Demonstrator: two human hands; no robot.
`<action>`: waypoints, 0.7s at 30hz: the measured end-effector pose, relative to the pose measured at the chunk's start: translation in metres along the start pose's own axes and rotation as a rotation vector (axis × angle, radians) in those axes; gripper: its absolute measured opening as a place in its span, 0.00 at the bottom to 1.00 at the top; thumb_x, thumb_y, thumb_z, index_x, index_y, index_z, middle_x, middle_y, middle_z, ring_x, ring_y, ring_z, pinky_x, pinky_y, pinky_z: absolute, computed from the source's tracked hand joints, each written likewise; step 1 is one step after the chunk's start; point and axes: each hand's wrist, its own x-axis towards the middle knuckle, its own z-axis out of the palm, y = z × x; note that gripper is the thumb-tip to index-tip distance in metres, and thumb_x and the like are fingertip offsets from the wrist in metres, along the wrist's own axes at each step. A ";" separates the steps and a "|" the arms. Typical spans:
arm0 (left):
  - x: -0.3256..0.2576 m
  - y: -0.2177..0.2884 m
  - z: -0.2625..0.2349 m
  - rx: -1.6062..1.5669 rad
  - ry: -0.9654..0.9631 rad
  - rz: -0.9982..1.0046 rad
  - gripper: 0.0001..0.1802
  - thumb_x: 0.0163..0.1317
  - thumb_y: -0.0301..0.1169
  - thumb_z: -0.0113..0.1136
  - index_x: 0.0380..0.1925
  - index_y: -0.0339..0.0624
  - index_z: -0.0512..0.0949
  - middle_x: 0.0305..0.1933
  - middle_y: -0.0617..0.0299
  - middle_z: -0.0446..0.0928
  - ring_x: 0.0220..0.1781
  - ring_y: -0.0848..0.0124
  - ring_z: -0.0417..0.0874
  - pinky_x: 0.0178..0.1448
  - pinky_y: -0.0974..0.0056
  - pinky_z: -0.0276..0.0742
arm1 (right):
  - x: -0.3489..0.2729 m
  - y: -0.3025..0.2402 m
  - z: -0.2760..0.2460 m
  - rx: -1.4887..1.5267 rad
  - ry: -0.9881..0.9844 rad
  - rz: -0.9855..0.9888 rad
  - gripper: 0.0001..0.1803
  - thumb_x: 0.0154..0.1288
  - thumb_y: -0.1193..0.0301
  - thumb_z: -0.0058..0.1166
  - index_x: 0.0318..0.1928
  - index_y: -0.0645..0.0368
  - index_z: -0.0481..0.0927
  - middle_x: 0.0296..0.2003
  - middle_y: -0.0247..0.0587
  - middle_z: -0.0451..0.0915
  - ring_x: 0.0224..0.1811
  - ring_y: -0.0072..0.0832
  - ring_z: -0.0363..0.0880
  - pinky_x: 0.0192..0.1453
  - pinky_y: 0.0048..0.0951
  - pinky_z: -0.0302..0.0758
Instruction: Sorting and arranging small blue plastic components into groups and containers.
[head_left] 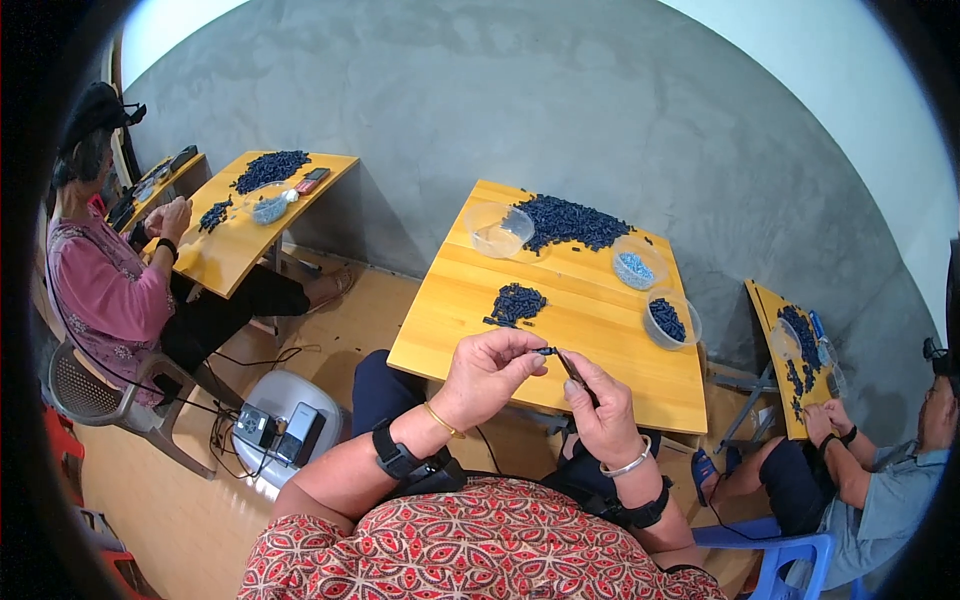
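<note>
Above the near edge of the yellow wooden table point(440, 335), my left hand point(492, 372) pinches a small dark blue cylindrical piece point(546, 351) between thumb and fingertips. My right hand point(606, 412) is closed around a slim dark tool point(577, 374), perhaps tweezers; its tip meets the piece. A small heap of dark blue pieces point(516, 302) lies just beyond my left hand. Farther back spreads a large pile of the same pieces point(572, 222). Past my right hand stands a clear tub of dark pieces point(668, 320), and behind it a tub of light blue bits point(637, 267).
A clear round tub point(498, 231) sits at the table's back left. To the left, a person in pink point(110, 285) works at another table point(222, 250); a grey stool point(275, 390) holds devices and cables. Another person point(880, 470) works at the right. A grey wall rises behind.
</note>
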 end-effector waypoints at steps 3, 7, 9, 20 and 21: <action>0.002 -0.002 -0.002 -0.029 0.005 -0.020 0.08 0.55 0.18 0.54 0.36 0.33 0.75 0.34 0.60 0.78 0.36 0.73 0.80 0.42 0.70 0.77 | 0.001 0.001 0.000 -0.028 -0.004 -0.003 0.16 0.59 0.79 0.45 0.49 0.64 0.71 0.41 0.51 0.77 0.43 0.37 0.77 0.46 0.29 0.72; 0.004 -0.004 -0.004 0.013 0.035 0.011 0.08 0.54 0.16 0.54 0.35 0.34 0.74 0.33 0.61 0.77 0.36 0.74 0.80 0.42 0.70 0.77 | 0.001 -0.002 0.001 -0.008 -0.026 0.037 0.16 0.60 0.79 0.44 0.49 0.64 0.71 0.41 0.51 0.76 0.43 0.38 0.77 0.46 0.29 0.72; 0.005 -0.005 -0.003 0.013 0.052 0.021 0.08 0.53 0.16 0.55 0.35 0.34 0.75 0.33 0.61 0.77 0.35 0.75 0.79 0.42 0.71 0.77 | 0.002 -0.002 0.003 -0.020 -0.010 0.008 0.16 0.60 0.79 0.44 0.49 0.64 0.71 0.41 0.52 0.76 0.43 0.39 0.77 0.45 0.29 0.72; 0.003 -0.005 -0.001 0.067 0.095 0.088 0.09 0.51 0.16 0.57 0.33 0.36 0.75 0.32 0.66 0.76 0.35 0.82 0.75 0.40 0.76 0.73 | 0.005 -0.002 0.008 -0.036 -0.021 0.009 0.16 0.59 0.79 0.43 0.50 0.65 0.70 0.40 0.54 0.76 0.43 0.40 0.77 0.45 0.30 0.72; 0.002 -0.005 -0.001 0.085 0.086 0.091 0.09 0.51 0.16 0.57 0.33 0.36 0.75 0.32 0.67 0.76 0.34 0.82 0.75 0.39 0.76 0.73 | 0.004 -0.001 0.009 -0.031 -0.029 0.026 0.17 0.59 0.79 0.43 0.50 0.64 0.70 0.40 0.54 0.76 0.42 0.40 0.77 0.45 0.30 0.72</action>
